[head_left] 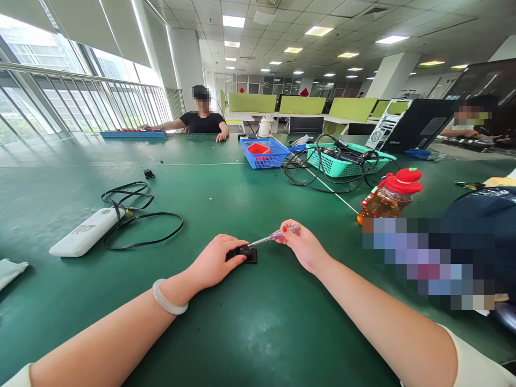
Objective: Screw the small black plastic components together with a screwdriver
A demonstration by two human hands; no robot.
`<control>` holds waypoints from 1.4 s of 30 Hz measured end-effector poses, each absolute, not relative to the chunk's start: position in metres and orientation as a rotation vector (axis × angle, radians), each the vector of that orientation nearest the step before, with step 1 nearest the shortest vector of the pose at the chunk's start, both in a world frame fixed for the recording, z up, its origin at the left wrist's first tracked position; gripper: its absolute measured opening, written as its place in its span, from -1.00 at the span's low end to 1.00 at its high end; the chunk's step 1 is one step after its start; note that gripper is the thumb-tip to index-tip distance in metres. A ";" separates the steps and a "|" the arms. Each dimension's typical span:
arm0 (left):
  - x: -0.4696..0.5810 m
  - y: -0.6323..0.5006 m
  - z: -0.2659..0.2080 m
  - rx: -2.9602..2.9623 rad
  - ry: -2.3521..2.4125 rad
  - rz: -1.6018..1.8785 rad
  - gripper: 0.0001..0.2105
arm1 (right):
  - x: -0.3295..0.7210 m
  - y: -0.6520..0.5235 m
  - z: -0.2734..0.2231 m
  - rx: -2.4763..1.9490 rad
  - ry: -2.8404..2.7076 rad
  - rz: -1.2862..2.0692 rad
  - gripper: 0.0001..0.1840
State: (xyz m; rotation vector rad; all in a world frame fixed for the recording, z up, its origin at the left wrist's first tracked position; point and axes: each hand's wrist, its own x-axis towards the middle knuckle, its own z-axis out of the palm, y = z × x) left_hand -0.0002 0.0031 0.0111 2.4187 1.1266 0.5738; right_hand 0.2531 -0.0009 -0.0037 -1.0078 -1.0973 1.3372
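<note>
Black part (pixel 245 251) at screwdriver (pixel 274 235) tip; power bank (pixel 72 244) marking (pixel 84 229) illegible

Hands (pixel 213 260), screwdriver (pixel 277 235), perhaps a black part (pixel 251 256)

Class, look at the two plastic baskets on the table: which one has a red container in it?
The blue basket, left of the turquoise basket. A red container sits inside it; the turquoise one holds black cables.

Slanted s/driver (pixel 275 235) at blk pc (pixel 245 251)
</note>
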 end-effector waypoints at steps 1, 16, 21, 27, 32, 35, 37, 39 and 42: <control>0.000 0.003 0.011 2.419 1.124 0.571 -0.67 | 0.253 -0.001 -0.004 -1.007 -1.095 1.334 -0.52; 0.000 0.004 0.009 2.419 1.121 0.572 -0.69 | 0.253 -0.003 0.001 -0.860 -1.102 1.398 -0.54; 0.000 0.004 0.010 2.413 1.107 0.579 -0.68 | 0.253 -0.005 0.004 -0.855 -1.074 1.386 -0.55; -0.001 0.004 0.009 2.408 1.129 0.581 -0.67 | 0.256 -0.004 0.005 -0.880 -1.037 1.341 -0.61; -0.001 0.004 0.009 2.409 1.138 0.580 -0.67 | 0.255 -0.005 0.005 -0.856 -1.029 1.361 -0.66; -0.001 0.004 0.009 2.408 1.133 0.587 -0.67 | 0.255 -0.006 0.007 -0.841 -1.016 1.369 -0.68; -0.001 0.004 0.009 2.408 1.134 0.585 -0.67 | 0.256 -0.006 0.008 -0.838 -1.024 1.362 -0.70; -0.001 0.004 0.009 2.407 1.139 0.575 -0.67 | 0.256 -0.007 0.009 -0.835 -1.036 1.358 -0.72; -0.001 0.004 0.009 2.411 1.142 0.567 -0.67 | 0.255 -0.008 0.011 -0.829 -1.055 1.357 -0.76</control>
